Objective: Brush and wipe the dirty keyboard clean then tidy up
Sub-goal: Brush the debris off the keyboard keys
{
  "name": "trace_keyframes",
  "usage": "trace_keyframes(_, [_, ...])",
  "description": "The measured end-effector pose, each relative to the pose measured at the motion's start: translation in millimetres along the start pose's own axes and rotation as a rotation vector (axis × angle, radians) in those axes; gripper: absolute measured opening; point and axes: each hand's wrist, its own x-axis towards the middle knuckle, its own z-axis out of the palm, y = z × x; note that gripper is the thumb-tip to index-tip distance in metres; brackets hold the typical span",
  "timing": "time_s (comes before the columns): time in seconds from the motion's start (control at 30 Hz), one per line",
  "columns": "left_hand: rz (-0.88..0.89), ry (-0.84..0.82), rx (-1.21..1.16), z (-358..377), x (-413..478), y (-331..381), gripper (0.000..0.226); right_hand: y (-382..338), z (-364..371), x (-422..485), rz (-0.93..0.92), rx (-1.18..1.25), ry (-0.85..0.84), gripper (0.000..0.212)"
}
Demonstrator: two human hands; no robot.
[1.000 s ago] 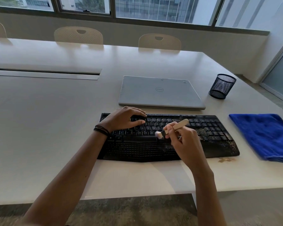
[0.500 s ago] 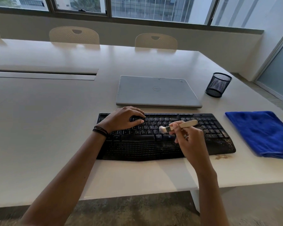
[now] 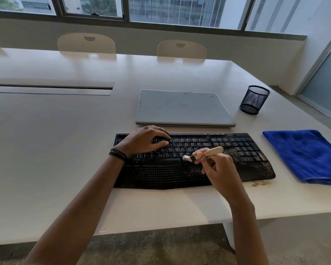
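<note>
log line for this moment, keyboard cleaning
step: brushing | right hand: grips small wooden brush, bristles at lower keys | left hand: rests on black keyboard | blue cloth: beside keyboard

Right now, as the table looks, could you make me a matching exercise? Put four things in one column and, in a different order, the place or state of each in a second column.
Things
1. brush
2. laptop
3. blue cloth
4. mesh cup

Places or states
a. closed, lying flat behind the keyboard
b. lying flat on the table, to the right of the keyboard
c. held in the right hand, bristles over the keys
d. standing upright, to the right of the laptop

Pairs: 1-c, 2-a, 3-b, 4-d
</note>
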Motion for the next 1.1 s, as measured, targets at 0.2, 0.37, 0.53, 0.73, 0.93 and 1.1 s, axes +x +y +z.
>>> trace_keyframes(0.2, [0.003, -0.019, 0.012, 2.6, 0.4, 0.0, 0.056, -2.4, -13.9, -1.1, 0.058, 0.05, -0.033, 0.028])
trace_keyframes(0.37, [0.011, -0.026, 0.006, 3.1, 0.6, 0.7, 0.052, 1.6, -8.9, 0.9, 0.078, -0.005, 0.079, 0.031])
trace_keyframes(0.53, [0.012, -0.027, -0.003, 3.8, 0.9, 0.9, 0.056, 3.8, -16.2, -1.4, 0.162, -0.212, 0.172, 0.036])
trace_keyframes(0.73, [0.018, -0.026, -0.001, 4.6, 1.1, 0.9, 0.057, 8.5, -23.8, -4.8, 0.186, -0.023, 0.297, 0.029])
trace_keyframes(0.93, [0.013, -0.03, 0.005, 5.7, 1.0, 2.1, 0.059, 4.3, -8.1, -4.8, 0.122, 0.072, 0.138, 0.02])
trace_keyframes(1.1, [0.016, -0.017, 0.002, 6.4, 0.2, 3.2, 0.05, 6.3, -17.1, -5.9, 0.194, -0.236, 0.208, 0.03])
